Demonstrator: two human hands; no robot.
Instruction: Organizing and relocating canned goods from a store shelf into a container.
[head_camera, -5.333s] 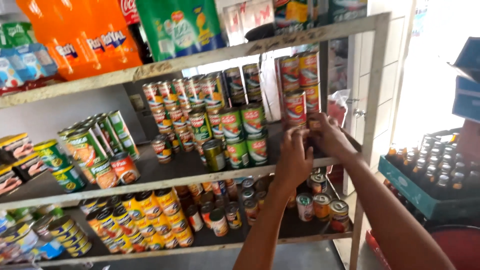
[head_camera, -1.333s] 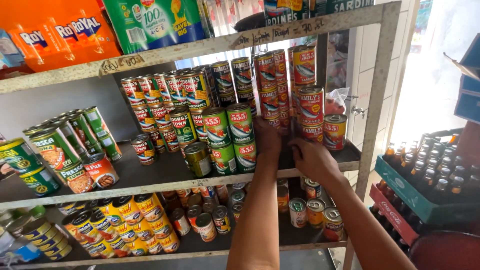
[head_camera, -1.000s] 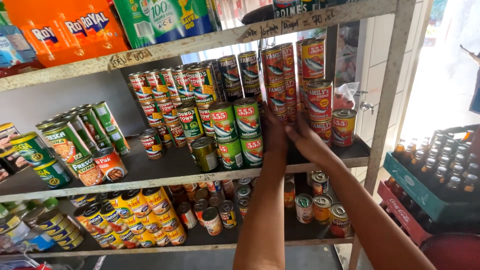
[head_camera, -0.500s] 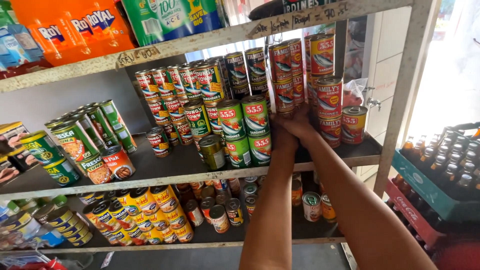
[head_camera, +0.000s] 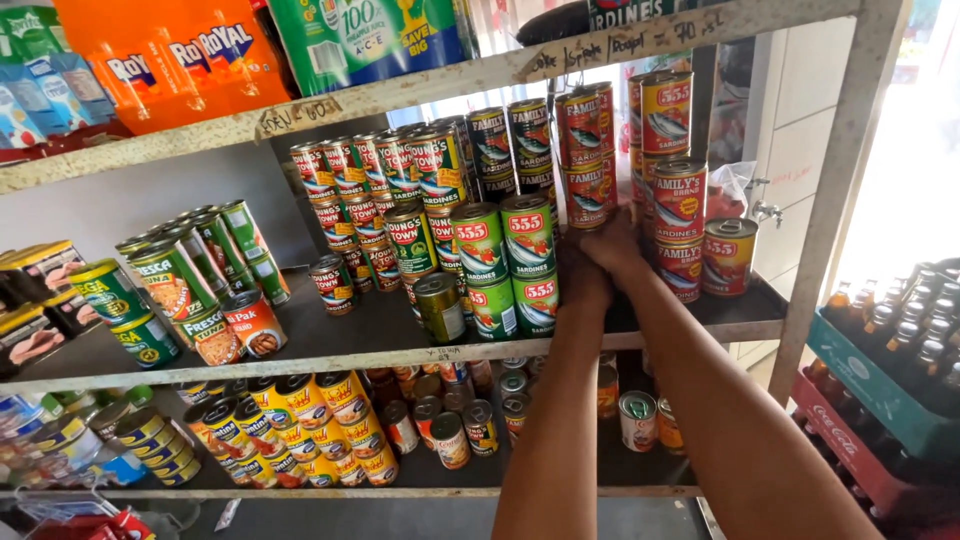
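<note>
On the middle shelf (head_camera: 720, 320), left hand (head_camera: 583, 278) and right hand (head_camera: 617, 243) press together against stacked red sardine cans (head_camera: 590, 160); grasp itself cannot be told.

Just above the fingers (head_camera: 612, 238), the stacked sardine cans (head_camera: 585, 160) are red with a yellow band and a silvery fish picture. Left of the fingers, the green cans (head_camera: 528, 262) carry a red label panel with white figures and a fish. Right of the fingers, the cans (head_camera: 680, 225) are red with yellow and white patches. Far left stand green cans (head_camera: 165, 285) with orange pictures. Below the fingers, the lower cans (head_camera: 300, 415) are yellow and red. The shelf (head_camera: 380, 345) is dark on top with a chipped whitish edge. Above it sit an orange pack (head_camera: 160, 55) and a green pack (head_camera: 370, 40).
</note>
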